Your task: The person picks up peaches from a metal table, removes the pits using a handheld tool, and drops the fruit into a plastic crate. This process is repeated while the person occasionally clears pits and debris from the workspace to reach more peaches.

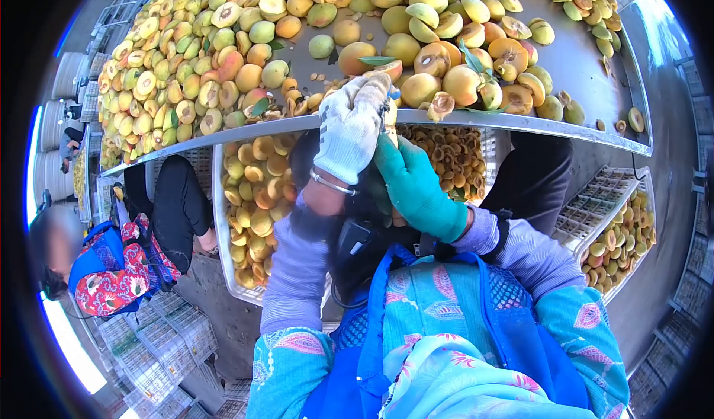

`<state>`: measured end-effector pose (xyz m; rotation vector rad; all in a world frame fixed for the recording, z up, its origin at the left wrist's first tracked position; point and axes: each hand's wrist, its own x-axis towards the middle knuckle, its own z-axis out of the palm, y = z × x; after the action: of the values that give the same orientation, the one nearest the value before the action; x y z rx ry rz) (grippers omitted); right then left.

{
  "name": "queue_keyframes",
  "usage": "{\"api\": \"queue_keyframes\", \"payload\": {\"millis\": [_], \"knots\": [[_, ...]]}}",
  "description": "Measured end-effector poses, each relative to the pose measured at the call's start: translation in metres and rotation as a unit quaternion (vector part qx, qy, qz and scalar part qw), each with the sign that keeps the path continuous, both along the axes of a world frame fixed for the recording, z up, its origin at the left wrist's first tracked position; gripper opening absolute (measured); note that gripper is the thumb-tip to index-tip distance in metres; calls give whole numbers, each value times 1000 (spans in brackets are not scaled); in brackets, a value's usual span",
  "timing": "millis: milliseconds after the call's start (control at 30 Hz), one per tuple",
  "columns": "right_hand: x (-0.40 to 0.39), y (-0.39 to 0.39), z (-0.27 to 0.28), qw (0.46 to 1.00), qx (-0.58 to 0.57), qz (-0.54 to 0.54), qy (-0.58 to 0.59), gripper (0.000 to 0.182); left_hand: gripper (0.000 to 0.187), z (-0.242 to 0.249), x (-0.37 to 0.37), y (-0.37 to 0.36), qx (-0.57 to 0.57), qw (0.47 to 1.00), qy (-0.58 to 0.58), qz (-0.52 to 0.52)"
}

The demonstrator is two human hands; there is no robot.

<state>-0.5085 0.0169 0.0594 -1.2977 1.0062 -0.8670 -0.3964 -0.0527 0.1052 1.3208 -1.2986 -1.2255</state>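
My left hand (pixel 348 129), in a white knit glove, is closed around a halved fruit (pixel 390 69) at the table's front edge. The fruit's upper part shows above the fingers. Close beside it, my right hand (pixel 416 184), in a green glove, has its fingers pressed together around a small tool (pixel 389 117) whose lower part is hidden. The two hands nearly touch. Just behind them, whole and halved fruits (pixel 435 59) with green leaves lie on the metal table (pixel 550 121).
Below the table edge stand a crate of fruit halves (pixel 256 210) and another of small brownish pieces (pixel 454 158). At right sits a further fruit crate (pixel 621 240). A seated person (pixel 119 270) is at left, near stacked crates (pixel 160 337).
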Motion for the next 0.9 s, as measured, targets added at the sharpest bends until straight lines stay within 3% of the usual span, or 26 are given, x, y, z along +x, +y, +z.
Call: {"api": "queue_keyframes", "payload": {"millis": [100,133,200,233,300,333,433,533,600,667,700,733,767,800,833,900], "knots": [[-18,-16,9,990,131,23,-56,28,35,6,9,1,-14,998,3,-64],[-21,-16,19,981,178,32,-68,30,38,-4,19,-4,-63,987,40,-144],[-21,-11,42,958,267,46,-97,36,40,-5,15,0,68,988,107,-85],[-13,-4,33,964,248,0,-93,37,42,-12,7,2,39,997,39,-50],[-6,2,26,966,229,-27,-116,38,46,-27,-7,7,-12,1000,11,-6],[-5,5,24,966,222,-39,-129,38,45,-30,-7,7,6,999,50,-19],[-19,-2,52,881,383,18,-276,40,43,-22,-4,4,54,983,167,-44],[-26,-7,39,680,503,92,-525,40,43,-33,-9,1,17,975,213,-56],[-32,-2,35,707,470,113,-517,39,38,-27,-6,1,6,986,140,-92],[-32,4,41,873,378,45,-306,39,33,-29,-15,2,-18,985,149,-88],[-31,7,44,896,371,0,-243,37,30,-34,-23,4,-27,982,173,-77],[-31,9,55,882,403,0,-244,36,28,-41,-32,4,-39,976,204,-59],[-34,12,62,812,468,0,-349,39,25,-49,-45,5,-68,970,232,-27],[-50,3,28,634,457,196,-592,38,23,-58,-57,3,-110,961,253,14],[-52,8,33,674,423,149,-588,37,20,-69,-68,1,-161,948,268,61],[-57,7,26,633,388,193,-641,36,15,-79,-71,5,-167,913,341,150]]}}
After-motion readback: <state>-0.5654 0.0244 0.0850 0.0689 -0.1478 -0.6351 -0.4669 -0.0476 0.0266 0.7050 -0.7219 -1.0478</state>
